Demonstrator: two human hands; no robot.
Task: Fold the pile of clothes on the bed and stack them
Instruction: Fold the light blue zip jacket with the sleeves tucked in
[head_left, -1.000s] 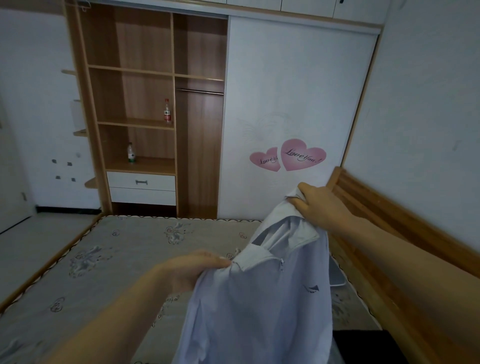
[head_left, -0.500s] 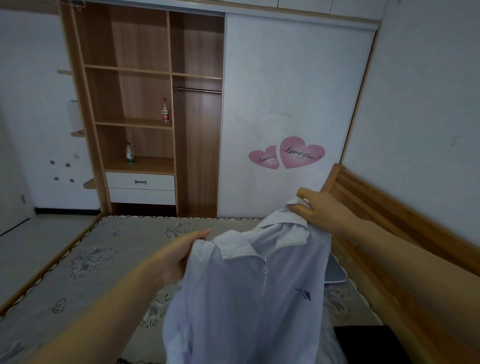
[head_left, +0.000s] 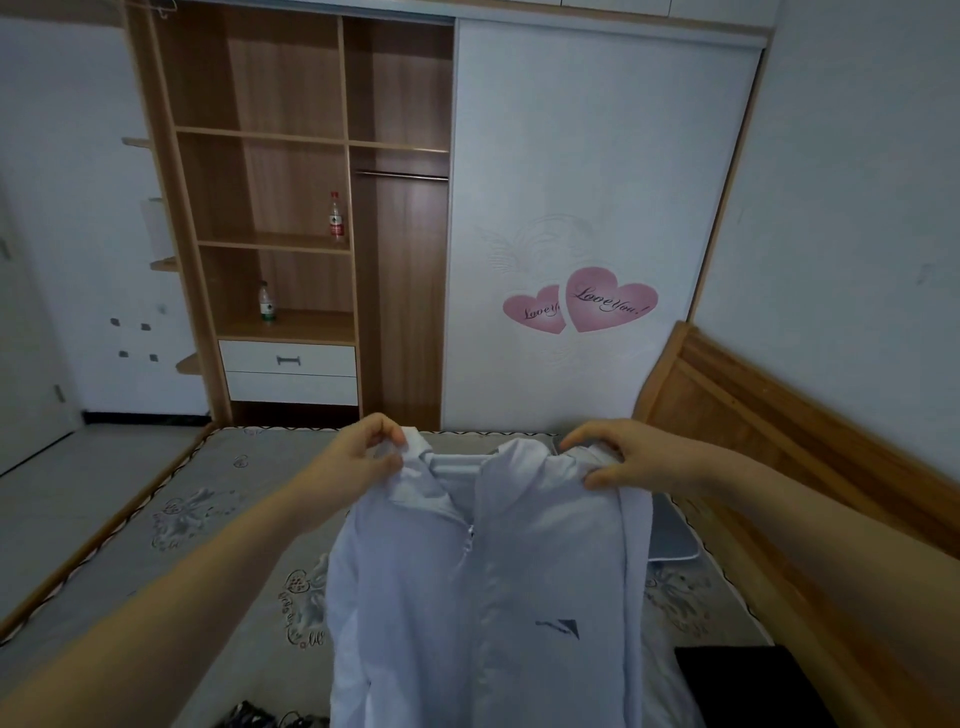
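Nearest the camera, two bare forearms reach forward from the lower corners of the view, and between them a pale lilac zip-up jacket (head_left: 483, 597) hangs front-out over the bed (head_left: 156, 545), its lower part running out of the bottom of the view. The zip is done up to just below the collar, and a small dark logo sits on the chest toward the right. At the bottom edge, left of the jacket, a scrap of dark patterned cloth (head_left: 249, 717) lies on the mattress, and a flat black thing (head_left: 737, 680) lies at the lower right by the bed frame. The left hand (head_left: 358, 457) pinches the jacket's left collar corner between curled fingers and thumb; the right hand (head_left: 628, 457) grips the right shoulder by the collar, fingers curled over the top and thumb under. Behind the jacket on the right, a folded grey-blue piece (head_left: 670, 535) rests on the grey flower-patterned mattress, close to the wooden headboard (head_left: 753, 415). Beyond the foot of the bed stands a wardrobe (head_left: 400, 260) with open wooden shelves, two white drawers, and a white sliding door bearing two pink heart stickers (head_left: 582, 301). A bottle with a red label (head_left: 336, 218) stands on a middle shelf and a bottle with a green label (head_left: 267, 302) on the shelf below.
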